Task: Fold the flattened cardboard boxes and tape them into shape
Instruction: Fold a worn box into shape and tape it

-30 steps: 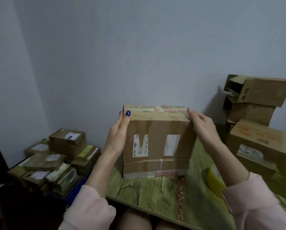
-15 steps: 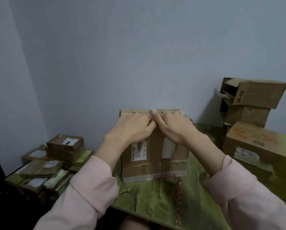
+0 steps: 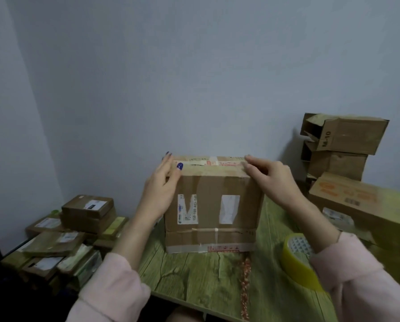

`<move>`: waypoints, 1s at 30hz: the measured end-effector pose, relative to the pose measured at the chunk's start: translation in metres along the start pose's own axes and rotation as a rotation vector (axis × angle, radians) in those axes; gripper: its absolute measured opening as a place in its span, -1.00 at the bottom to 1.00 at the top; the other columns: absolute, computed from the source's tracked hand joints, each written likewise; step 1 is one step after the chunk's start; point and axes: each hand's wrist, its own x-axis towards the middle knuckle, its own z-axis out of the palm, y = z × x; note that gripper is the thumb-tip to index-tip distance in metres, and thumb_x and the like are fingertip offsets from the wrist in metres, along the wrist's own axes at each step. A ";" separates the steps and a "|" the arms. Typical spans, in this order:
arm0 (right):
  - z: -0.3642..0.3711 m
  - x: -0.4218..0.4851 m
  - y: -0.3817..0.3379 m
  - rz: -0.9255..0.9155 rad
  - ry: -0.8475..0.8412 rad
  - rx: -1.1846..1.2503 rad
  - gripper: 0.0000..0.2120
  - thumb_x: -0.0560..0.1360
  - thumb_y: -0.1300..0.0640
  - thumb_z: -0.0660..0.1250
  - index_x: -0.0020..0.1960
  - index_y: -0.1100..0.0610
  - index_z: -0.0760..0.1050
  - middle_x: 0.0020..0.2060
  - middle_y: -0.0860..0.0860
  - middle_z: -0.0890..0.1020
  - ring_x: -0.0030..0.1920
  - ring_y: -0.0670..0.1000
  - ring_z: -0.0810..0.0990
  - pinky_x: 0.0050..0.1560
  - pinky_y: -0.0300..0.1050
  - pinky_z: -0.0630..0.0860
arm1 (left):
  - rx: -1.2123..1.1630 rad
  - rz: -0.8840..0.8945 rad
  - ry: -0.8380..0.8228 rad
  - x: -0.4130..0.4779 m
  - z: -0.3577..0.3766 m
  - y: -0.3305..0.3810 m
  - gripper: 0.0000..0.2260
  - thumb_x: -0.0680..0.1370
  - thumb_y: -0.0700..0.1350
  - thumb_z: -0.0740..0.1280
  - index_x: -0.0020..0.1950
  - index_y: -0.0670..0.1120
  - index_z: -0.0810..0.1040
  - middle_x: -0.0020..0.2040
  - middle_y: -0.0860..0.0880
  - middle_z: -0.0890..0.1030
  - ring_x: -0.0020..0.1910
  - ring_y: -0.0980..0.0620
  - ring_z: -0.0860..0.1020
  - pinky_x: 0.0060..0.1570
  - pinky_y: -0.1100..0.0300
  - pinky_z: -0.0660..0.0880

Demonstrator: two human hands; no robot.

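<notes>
Spread flat, the left hand point(image 3: 158, 196) and right hand point(image 3: 274, 180) press the taped box point(image 3: 214, 205)

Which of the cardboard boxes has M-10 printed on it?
The top box at the far right, resting on another box. It alone shows that marking, and its left end is open.

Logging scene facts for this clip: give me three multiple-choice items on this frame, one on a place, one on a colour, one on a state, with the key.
1. Where is the tape roll relative to the box? A on top of it; B on the table, to its right; C behind it.
2. The tape roll's colour? A red; B yellow; C black.
3. The box's top is: A closed and taped; B flaps standing open; C crushed flat.
Key: B, it rests on the table beside the box; B, its band is yellow; A, the left hand and right hand press the taped top's corners.
</notes>
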 end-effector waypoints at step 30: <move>0.024 -0.002 0.001 0.099 0.154 -0.066 -0.65 0.61 0.08 0.07 0.14 0.29 0.51 -0.11 0.21 0.64 -0.14 0.19 0.56 -0.09 0.10 0.48 | 0.153 -0.172 0.183 -0.004 0.016 0.003 -0.61 0.63 0.08 0.04 0.17 -0.13 0.52 0.06 -0.11 0.60 0.04 -0.10 0.50 -0.02 0.14 0.35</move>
